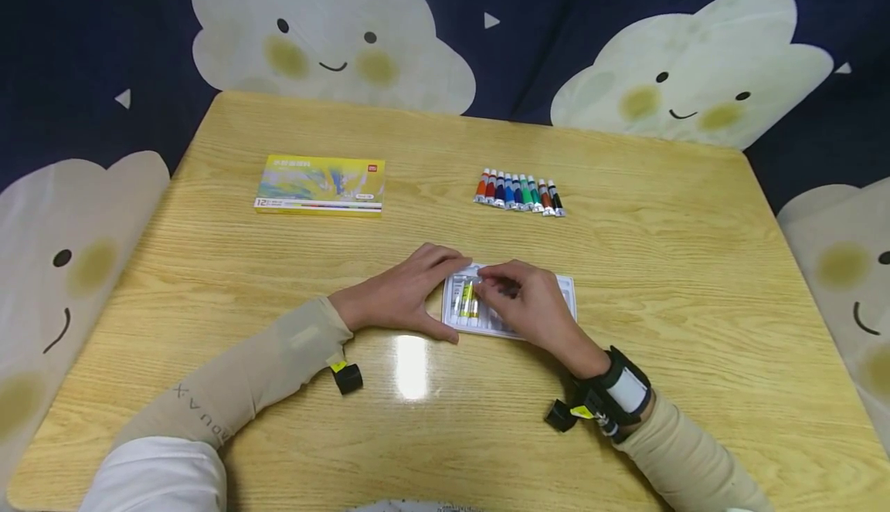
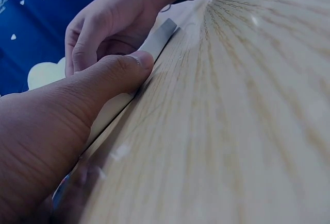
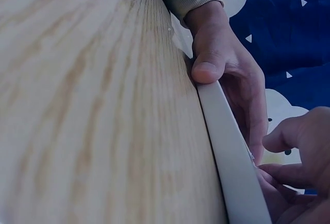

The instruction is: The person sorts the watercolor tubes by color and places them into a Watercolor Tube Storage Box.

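A shallow white plastic tray (image 1: 506,333) lies on the table in front of the person. My left hand (image 1: 410,292) grips its left end, thumb along the near edge and fingers at the far edge. In the left wrist view the thumb (image 2: 121,72) presses against the tray's side. Several slots run across the tray; a white paint tube (image 1: 456,302) and two yellow ones, a paint tube (image 1: 466,300) and a darker paint tube (image 1: 474,309), lie in the leftmost. Over the tray, my right hand (image 1: 531,303) has its fingertips at the darker tube's upper end; whether they pinch it I cannot tell.
Beyond the tray, several paint tubes (image 1: 518,191) lie in a row, from orange through blue and green to black. A yellow paint box (image 1: 320,185) lies flat at the back left. Dark cloth with cloud prints (image 1: 334,25) surrounds the wooden table (image 1: 660,280).
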Demonstrator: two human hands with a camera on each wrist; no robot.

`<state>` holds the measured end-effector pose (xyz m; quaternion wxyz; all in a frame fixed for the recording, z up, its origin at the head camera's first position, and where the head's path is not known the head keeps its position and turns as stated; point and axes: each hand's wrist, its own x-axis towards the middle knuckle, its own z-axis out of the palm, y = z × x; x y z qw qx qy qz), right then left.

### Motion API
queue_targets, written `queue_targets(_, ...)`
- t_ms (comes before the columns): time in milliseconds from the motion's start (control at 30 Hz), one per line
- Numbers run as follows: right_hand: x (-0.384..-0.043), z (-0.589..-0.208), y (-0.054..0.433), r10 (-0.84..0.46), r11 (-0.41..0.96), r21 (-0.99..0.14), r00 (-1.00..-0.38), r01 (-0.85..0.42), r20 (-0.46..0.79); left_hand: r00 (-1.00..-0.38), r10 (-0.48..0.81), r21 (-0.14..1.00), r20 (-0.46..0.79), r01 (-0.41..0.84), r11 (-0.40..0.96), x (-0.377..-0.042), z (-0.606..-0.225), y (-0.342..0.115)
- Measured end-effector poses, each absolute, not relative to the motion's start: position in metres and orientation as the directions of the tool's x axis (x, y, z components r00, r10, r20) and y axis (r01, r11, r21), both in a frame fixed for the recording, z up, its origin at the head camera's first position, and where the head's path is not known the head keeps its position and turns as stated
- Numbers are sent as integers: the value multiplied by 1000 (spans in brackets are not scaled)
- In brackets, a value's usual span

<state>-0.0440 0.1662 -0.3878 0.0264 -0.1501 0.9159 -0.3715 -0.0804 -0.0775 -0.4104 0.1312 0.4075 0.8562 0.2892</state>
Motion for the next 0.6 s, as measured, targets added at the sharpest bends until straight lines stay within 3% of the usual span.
queue_targets(600,-44,-383,168,-288,682,-689,-956,-245,54,-636,771,606,24,622,495,-80,-410,-78)
